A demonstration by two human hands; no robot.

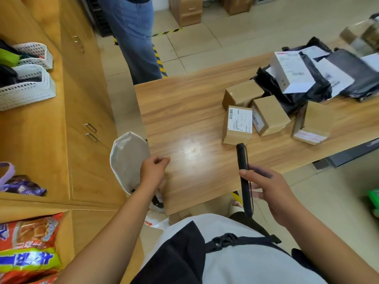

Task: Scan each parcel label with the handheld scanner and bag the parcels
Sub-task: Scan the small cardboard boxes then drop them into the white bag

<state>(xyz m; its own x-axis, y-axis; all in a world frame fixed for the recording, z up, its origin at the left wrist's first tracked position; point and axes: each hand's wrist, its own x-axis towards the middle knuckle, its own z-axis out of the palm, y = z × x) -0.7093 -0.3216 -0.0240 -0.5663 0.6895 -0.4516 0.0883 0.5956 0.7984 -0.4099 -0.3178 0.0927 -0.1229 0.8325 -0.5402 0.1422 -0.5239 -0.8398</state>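
We grip the slim black handheld scanner (pixel 242 157) in our right hand (pixel 268 190), thumb and fingers wrapped round it. Its tip is just short of a small brown cardboard parcel (pixel 235 138) with a white barcode label, which lies on the wood-grain table (pixel 180 111) among other boxes and black plastic mailers (pixel 315 89). Our left hand (pixel 153 171), fingers curled, is at the rim of the grey bag (pixel 127 160) by the table's left edge; we cannot tell whether it pinches the rim.

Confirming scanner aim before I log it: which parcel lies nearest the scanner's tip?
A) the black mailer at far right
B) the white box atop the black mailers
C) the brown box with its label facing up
C: the scanner, gripped in the right hand, ends just short of the label-up brown box.
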